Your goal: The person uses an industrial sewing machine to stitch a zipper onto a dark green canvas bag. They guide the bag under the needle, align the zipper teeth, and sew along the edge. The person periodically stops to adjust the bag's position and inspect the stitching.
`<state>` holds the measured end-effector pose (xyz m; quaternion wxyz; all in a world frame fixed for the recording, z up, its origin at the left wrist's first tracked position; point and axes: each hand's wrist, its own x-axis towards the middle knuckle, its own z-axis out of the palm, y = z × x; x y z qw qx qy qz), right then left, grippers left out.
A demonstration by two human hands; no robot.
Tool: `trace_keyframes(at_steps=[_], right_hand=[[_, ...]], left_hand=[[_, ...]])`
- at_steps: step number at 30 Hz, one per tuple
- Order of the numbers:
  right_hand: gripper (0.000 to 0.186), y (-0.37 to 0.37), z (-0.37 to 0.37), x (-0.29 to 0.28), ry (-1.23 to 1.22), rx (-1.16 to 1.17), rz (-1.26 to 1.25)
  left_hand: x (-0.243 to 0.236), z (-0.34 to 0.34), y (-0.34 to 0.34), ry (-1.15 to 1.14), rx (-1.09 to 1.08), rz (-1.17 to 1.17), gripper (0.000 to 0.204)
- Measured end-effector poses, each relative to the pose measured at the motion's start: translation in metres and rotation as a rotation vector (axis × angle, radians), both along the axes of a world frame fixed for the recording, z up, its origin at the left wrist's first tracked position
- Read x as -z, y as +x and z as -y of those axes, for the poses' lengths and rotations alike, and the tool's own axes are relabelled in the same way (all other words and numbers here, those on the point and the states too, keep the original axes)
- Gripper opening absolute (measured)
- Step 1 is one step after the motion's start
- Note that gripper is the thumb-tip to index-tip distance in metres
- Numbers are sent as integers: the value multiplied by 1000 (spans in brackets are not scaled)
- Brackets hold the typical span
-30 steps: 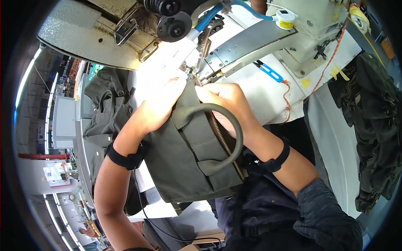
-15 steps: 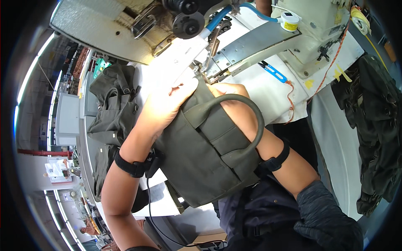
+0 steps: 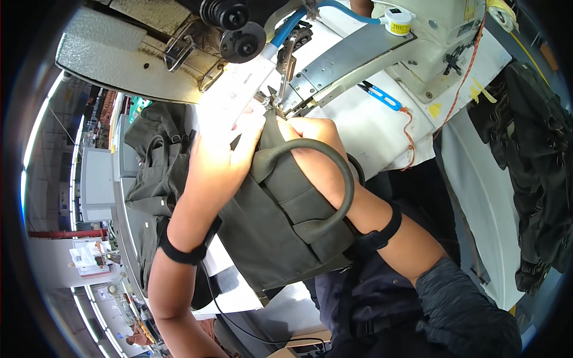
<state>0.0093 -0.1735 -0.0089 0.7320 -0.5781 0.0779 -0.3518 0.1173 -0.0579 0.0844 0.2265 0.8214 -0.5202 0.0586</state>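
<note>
A dark olive-green bag (image 3: 256,230) with a rounded carrying handle (image 3: 345,179) lies tilted between my arms, its upper edge at the needle area of a sewing machine (image 3: 277,98). Near the machine's foot, my left hand (image 3: 230,140) is closed on the bag's upper left edge; bright light washes out part of its fingers. My right hand (image 3: 313,134) reaches through beneath the handle and pinches the bag's upper right edge. Its fingertips are partly hidden by the fabric.
More olive-green bags (image 3: 158,161) are piled at the left. Blue thread snips (image 3: 382,96) on an orange cord lie right of the machine arm. A white round container (image 3: 398,21) stands on the machine. Dark bags (image 3: 531,173) with metal fittings hang at the far right.
The bag's upper edge and both hands have shifted slightly left in the picture, as has the machine. My left hand has turned, its wrist more upright. Both hands keep hold of the bag.
</note>
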Motion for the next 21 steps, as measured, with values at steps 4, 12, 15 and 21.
trace_keyframes(at_steps=[4,12,15,21], right_hand=[[32,1,5,13,13,32,25],[33,0,22,20,-89,-84,-16],[37,3,23,17,-185,-35,6],[45,-4,26,10,-169,-100,-127]], left_hand=[[-10,11,-33,18,-59,-145,37],[-21,25,-35,307,-54,179,30],[-17,29,-43,238,-66,214,29],[-21,36,-43,384,-128,66,21]])
